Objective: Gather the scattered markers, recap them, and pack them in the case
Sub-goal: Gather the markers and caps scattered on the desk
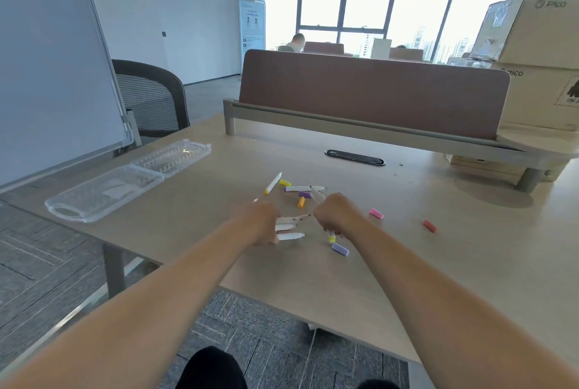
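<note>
White-barrelled markers, uncapped, in three lots.

Lot one: left bundle (289, 227), clamped in my left grip (261, 221), tips pointing right.

Lot two: right bundle (317, 195), with my right grip (336, 214) curled tight round it. White barrels show above the fist and a yellow-green end (331, 236) below. I cannot tell the count inside.

Lot three: two loose on the surface (407, 263) just beyond my hands, a yellow-ended marker (273, 183) and a purple-ended marker (301, 188).

Caps, loose, six seen:
- Yellow cap (285, 182), purple cap (304, 195) and orange cap (301, 202), in among the loose markers.
- Lilac cap (340, 249), just beside my right wrist.
- Pink cap (376, 213) and red cap (430, 226), out to the right, the red farthest.

Case (94, 200): clear plastic, lying open with its lid (170, 155) folded back, well apart near the left edge.

Step in hand, by my reading: gathering, capping not yet begun. To do it well, I would:
- Merge both bundles into one grip, all tips facing one way and away from the palm.
- Use the freed hand to sweep in the two loose markers.
- Take the caps next, each matched by colour to its barrel end and pressed until seated.

Risks: bare tips marking skin or surface, and round barrels rolling toward the near edge.
</note>
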Available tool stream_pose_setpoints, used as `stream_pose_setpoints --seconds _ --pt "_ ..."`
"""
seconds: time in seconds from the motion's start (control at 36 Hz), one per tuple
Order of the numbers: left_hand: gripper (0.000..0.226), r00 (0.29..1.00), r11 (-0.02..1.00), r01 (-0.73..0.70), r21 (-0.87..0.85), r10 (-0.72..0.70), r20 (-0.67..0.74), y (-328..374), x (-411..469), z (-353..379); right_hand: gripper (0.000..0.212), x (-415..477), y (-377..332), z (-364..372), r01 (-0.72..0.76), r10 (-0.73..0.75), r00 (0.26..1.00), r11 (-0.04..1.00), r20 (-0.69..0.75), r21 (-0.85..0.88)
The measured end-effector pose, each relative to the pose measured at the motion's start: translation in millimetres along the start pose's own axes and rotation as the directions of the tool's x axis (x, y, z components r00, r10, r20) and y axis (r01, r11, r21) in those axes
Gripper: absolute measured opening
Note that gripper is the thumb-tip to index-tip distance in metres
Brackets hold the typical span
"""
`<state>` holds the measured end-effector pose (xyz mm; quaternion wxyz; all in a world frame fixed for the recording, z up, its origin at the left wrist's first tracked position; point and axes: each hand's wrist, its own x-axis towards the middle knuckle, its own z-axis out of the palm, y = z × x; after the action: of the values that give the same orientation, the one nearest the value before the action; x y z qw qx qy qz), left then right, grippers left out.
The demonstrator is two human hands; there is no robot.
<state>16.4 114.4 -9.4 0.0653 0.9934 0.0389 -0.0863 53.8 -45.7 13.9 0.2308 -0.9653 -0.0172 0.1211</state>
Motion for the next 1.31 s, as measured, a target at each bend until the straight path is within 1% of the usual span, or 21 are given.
stream_pose_setpoints --seconds 0.11,0.17,0.25,0.28,0.33,0.36,0.42,0.44,0.5,0.56,0.58,0.67,0.72,0.78,0.83,0.89,0.94,1.03,1.08,1.14,1.31 --pt "0.047 0.999 0.999 -0.038 0.026 0.037 0.029 -6.7 -3.9 -0.2 0.010 2.2 1.4 4.6 -0.003 0.005 1.000 0.999 -0.026 0.048" --pt "0.036 0.998 0.998 -0.061 -0.017 0.061 0.017 -11.7 -5.5 -3.5 0.008 3.0 2.4 3.7 -0.008 0.010 0.999 0.998 -0.045 0.062" --pt "0.008 0.998 0.988 -0.062 -0.141 0.065 0.014 -19.3 -3.8 -12.5 0.008 5.1 2.7 1.7 -0.014 0.020 0.998 0.996 -0.062 0.088" --pt "0.007 0.998 0.975 -0.059 -0.216 0.061 0.002 -21.4 -3.5 -16.1 0.006 7.1 2.3 1.6 -0.009 0.016 0.998 0.995 -0.069 0.097" --pt "0.017 0.999 0.929 -0.049 -0.366 0.040 -0.034 -25.3 -2.9 -22.5 0.006 10.3 1.1 2.7 0.001 0.009 0.997 0.993 -0.081 0.121" --pt "0.017 0.999 0.912 -0.035 -0.409 0.021 -0.037 -27.1 -3.3 -25.7 0.007 11.5 0.0 3.2 0.007 0.004 0.997 0.991 -0.083 0.131" --pt "0.008 0.997 0.901 0.032 -0.434 -0.061 -0.052 -30.6 -1.3 -30.5 0.007 15.2 -3.0 4.4 0.020 -0.009 0.997 0.990 -0.080 0.138" --pt "0.003 0.991 0.903 0.068 -0.425 -0.109 -0.074 -32.2 0.6 -31.8 0.010 16.4 -5.1 4.7 0.033 -0.023 0.997 0.989 -0.073 0.141" --pt "0.008 0.975 0.912 0.126 -0.392 -0.187 -0.123 -34.8 4.5 -32.2 0.018 18.7 -9.9 5.5 0.067 -0.061 0.997 0.988 -0.050 0.141" --pt "0.016 0.962 0.929 0.159 -0.335 -0.222 -0.161 -36.5 7.0 -31.5 0.027 20.4 -15.0 5.9 0.067 -0.063 0.997 0.989 -0.036 0.129" --pt "0.017 0.959 0.933 0.172 -0.315 -0.232 -0.164 -36.6 8.4 -30.9 0.026 24.1 -14.9 7.0 0.050 -0.044 0.998 0.988 -0.048 0.144" --pt "0.009 0.962 0.948 0.201 -0.246 -0.239 -0.135 -34.7 13.5 -27.6 0.017 34.3 -19.2 10.8 0.004 0.008 0.998 0.979 -0.059 0.202" --pt "0.015 0.964 0.956 0.214 -0.199 -0.239 -0.114 -34.5 19.6 -23.4 0.005 40.3 -22.8 12.7 -0.005 0.008 1.000 0.985 -0.020 0.171" --pt "0.022 0.967 0.961 0.225 -0.162 -0.241 -0.086 -34.4 23.8 -19.8 0.005 45.0 -24.6 14.5 -0.011 0.016 1.000 0.982 -0.024 0.187" --pt "0.027 0.971 0.963 0.224 -0.150 -0.234 -0.056 -34.0 27.1 -18.3 0.005 51.2 -25.0 15.0 0.006 0.006 0.998 0.982 -0.068 0.187" --pt "0.030 0.974 0.967 0.215 -0.134 -0.222 -0.040 -33.1 29.8 -18.1 0.001 54.9 -25.0 15.0 0.020 -0.004 0.992 0.992 -0.129 0.124" --pt "0.033 0.975 0.971 0.222 -0.090 -0.224 -0.011 -29.9 30.5 -20.4 0.004 59.4 -24.6 16.2 0.048 -0.030 0.984 0.994 -0.178 0.096" --pt "0.030 0.976 0.975 0.218 -0.033 -0.216 0.036 -26.6 35.3 -23.9 0.013 71.2 -23.9 17.5 0.053 -0.032 0.974 0.994 -0.223 0.092" --pt "0.028 0.970 0.969 0.238 -0.064 -0.234 0.065 -28.2 41.7 -23.4 0.020 78.3 -25.9 17.3 0.058 -0.037 0.970 0.995 -0.239 0.083" --pt "0.024 0.963 0.960 0.264 -0.096 -0.258 0.073 -31.6 49.5 -21.6 0.019 86.5 -30.7 16.1 0.064 -0.042 0.967 0.995 -0.253 0.079" --pt "0.003 0.956 0.935 0.275 -0.222 -0.290 -0.037 -40.3 78.9 -23.3 0.025 117.3 -41.8 14.2 0.015 -0.003 0.974 0.999 -0.228 0.048"
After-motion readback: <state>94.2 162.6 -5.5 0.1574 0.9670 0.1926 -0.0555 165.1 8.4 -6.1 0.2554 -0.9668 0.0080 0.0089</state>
